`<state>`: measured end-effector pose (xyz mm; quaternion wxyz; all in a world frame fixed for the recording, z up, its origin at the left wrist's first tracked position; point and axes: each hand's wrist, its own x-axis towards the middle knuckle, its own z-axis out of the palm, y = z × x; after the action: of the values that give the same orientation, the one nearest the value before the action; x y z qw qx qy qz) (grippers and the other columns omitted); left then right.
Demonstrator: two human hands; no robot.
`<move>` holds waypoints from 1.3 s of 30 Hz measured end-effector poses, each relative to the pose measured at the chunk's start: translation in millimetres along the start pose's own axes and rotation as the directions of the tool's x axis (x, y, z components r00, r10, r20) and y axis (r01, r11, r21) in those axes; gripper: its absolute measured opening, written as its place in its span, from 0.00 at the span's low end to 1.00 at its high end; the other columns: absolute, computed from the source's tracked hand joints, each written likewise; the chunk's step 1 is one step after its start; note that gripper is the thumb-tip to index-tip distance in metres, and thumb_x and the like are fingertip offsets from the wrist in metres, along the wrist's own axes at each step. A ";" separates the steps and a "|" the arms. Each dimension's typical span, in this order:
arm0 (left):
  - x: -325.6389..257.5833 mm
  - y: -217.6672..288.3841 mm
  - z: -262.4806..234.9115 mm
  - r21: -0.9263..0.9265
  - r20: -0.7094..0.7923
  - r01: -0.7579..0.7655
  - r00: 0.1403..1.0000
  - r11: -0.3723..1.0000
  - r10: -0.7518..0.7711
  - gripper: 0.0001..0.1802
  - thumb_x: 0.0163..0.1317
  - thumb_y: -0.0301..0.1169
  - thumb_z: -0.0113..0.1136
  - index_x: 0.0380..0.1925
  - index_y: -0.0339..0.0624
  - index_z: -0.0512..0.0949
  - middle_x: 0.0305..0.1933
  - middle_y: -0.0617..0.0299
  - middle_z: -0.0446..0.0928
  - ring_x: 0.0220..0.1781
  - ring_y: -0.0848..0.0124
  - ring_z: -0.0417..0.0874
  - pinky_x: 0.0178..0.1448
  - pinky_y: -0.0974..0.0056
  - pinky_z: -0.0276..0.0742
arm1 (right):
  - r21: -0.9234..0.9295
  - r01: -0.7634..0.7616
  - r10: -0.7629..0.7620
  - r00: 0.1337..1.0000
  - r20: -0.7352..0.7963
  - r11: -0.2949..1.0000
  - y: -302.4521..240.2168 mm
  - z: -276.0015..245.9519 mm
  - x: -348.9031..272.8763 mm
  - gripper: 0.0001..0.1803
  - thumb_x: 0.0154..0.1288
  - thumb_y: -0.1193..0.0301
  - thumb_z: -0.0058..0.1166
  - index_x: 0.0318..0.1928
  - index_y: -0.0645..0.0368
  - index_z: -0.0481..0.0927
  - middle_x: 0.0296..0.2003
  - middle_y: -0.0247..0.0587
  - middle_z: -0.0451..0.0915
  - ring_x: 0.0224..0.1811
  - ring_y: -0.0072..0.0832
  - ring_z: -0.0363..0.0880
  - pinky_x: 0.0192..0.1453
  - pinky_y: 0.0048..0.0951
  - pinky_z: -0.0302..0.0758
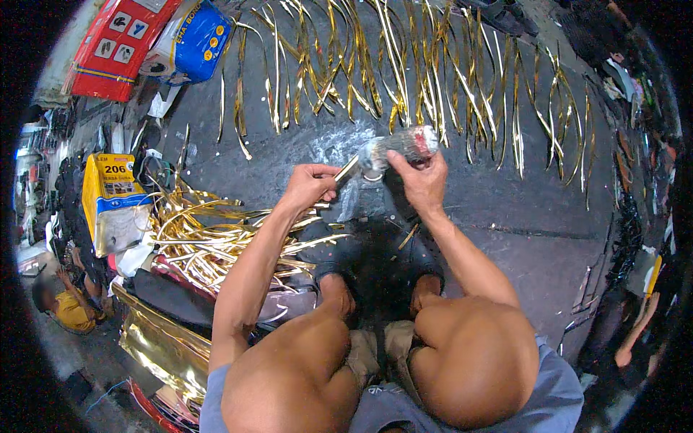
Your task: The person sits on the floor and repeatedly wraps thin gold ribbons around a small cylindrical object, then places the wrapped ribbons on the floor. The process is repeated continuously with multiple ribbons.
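Observation:
My left hand (pixel 312 186) pinches a narrow gold strip (pixel 348 168) between thumb and fingers. In my right hand (pixel 423 179) is a small glue-crusted bottle (pixel 395 146), greyish white with a red patch. It lies on its side, and its left end meets the far end of the strip. Whether the strip passes into the bottle or only touches it, I cannot tell. Below my left forearm, a heap of loose gold strips (pixel 209 242) spreads out on the left.
Many gold strips (pixel 332 58) lie in a row along the far side of the dark work surface (pixel 462 187). A red box (pixel 119 43), a blue can (pixel 195 43) and a yellow, blue and white can (pixel 115 195) stand left. A gold sheet (pixel 162 346) lies lower left, near another person (pixel 72 307).

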<state>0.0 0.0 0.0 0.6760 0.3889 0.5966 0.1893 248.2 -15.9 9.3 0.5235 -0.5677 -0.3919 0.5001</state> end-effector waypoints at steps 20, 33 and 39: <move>51.4 -7.5 26.6 0.289 0.019 -0.135 0.991 0.948 0.135 0.05 0.52 0.16 0.62 0.27 0.34 0.84 0.27 0.58 0.86 0.24 0.74 0.84 0.30 0.66 0.79 | -0.424 0.214 -0.218 0.975 0.039 0.880 3.6 -21.5 0.5 0.31 0.53 0.65 0.78 0.54 0.63 0.78 0.42 0.43 0.87 0.42 0.27 0.86 0.43 0.32 0.84; 22.4 2.2 62.7 0.387 0.052 -0.673 0.698 0.630 0.714 0.35 0.49 0.23 0.67 0.62 0.43 0.74 0.61 0.50 0.77 0.66 0.56 0.77 0.74 0.57 0.69 | -0.562 0.342 -0.166 0.925 0.341 0.753 17.6 -2.3 -13.4 0.35 0.53 0.74 0.73 0.61 0.60 0.70 0.51 0.54 0.79 0.48 0.49 0.83 0.50 0.40 0.82; 23.6 2.0 65.8 0.421 0.069 -0.617 0.752 0.665 0.655 0.31 0.51 0.17 0.62 0.59 0.44 0.75 0.54 0.52 0.82 0.60 0.58 0.83 0.67 0.58 0.77 | -0.516 -0.014 0.111 0.981 0.157 0.857 65.1 -21.0 19.0 0.23 0.57 0.79 0.63 0.55 0.61 0.77 0.45 0.43 0.84 0.42 0.32 0.84 0.47 0.31 0.81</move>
<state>68.3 -1.5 -15.0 0.4405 0.6990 0.4782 0.2980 267.3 -11.2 -59.0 0.2994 -0.6510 -0.5379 0.4441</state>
